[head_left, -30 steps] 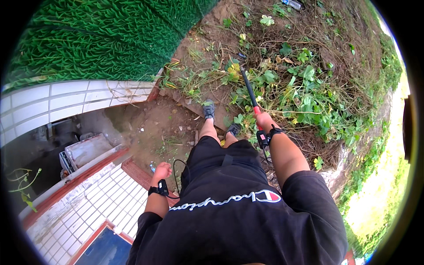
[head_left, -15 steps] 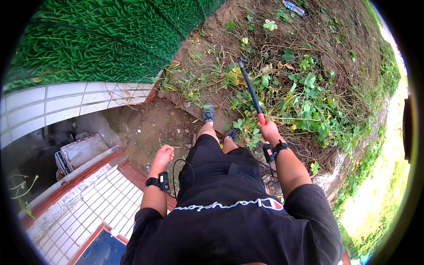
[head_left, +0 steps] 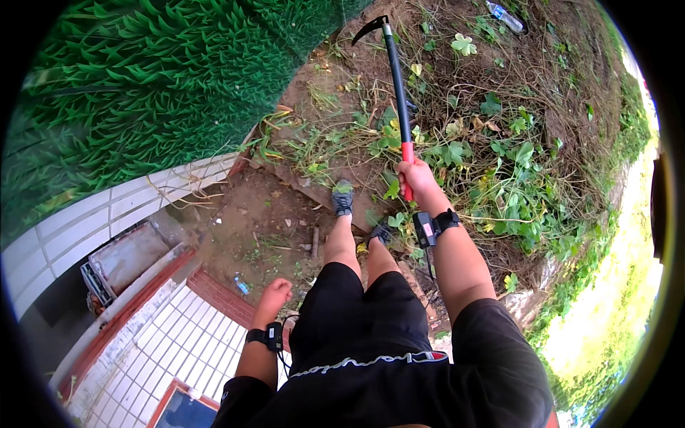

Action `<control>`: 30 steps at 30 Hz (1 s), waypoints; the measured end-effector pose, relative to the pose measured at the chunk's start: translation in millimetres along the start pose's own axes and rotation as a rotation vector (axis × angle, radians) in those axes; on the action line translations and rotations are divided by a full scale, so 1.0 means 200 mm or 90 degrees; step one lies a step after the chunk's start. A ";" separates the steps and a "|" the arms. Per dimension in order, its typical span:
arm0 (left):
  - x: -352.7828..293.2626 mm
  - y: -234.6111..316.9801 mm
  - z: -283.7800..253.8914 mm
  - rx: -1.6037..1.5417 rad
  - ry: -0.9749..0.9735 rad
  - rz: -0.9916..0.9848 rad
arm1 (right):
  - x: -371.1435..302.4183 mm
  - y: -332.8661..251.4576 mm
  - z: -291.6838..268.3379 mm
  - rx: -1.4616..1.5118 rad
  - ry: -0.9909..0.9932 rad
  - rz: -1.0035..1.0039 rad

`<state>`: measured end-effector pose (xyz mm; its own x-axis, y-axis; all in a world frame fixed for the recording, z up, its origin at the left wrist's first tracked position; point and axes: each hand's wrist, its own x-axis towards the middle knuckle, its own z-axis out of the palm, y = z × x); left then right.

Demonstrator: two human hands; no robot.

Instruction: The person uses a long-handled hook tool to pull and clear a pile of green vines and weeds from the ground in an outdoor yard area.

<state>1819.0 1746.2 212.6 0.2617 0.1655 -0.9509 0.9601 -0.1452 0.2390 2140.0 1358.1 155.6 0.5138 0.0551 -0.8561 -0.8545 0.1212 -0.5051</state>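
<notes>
A long-handled sickle (head_left: pixel 397 82) points away from me, with a black shaft, a red grip and a dark curved blade hooking left at its far tip. My right hand (head_left: pixel 419 180) is wrapped around the red grip. The blade is over bare soil by the edge of the green grass-patterned sheet. Down at my left side, my left hand (head_left: pixel 276 292) is loosely curled with nothing visible in it. Leafy vines (head_left: pixel 514 182) and dry stems spread to the right of the sickle.
A white tiled wall (head_left: pixel 128 207) and the green sheet (head_left: pixel 185 85) border the left. A rusty metal box (head_left: pixel 128 257) lies beyond a low ledge. Plastic bottles lie at the far right (head_left: pixel 505 17) and near my left hand (head_left: pixel 242 285). My shoes (head_left: pixel 342 197) stand on soil.
My right hand has moved slightly left and farther out, and the sickle now reaches farther forward with its blade in plain sight. My left hand sits lower in view, still curled.
</notes>
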 end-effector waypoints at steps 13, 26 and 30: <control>0.05 0.00 -0.26 -0.059 0.069 -0.037 | 0.72 -0.53 0.24 0.263 -0.210 0.164; -0.07 0.20 -0.02 -0.019 0.014 0.030 | -0.32 0.34 -0.18 0.107 -0.018 0.090; -0.04 0.19 0.09 0.008 -0.016 0.102 | -0.50 0.59 -0.48 0.070 0.021 0.165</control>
<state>1852.3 1722.9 225.1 0.4085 0.1152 -0.9054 0.9049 -0.1806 0.3853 1980.9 1271.2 172.2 0.2744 0.0656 -0.9594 -0.9428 0.2146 -0.2550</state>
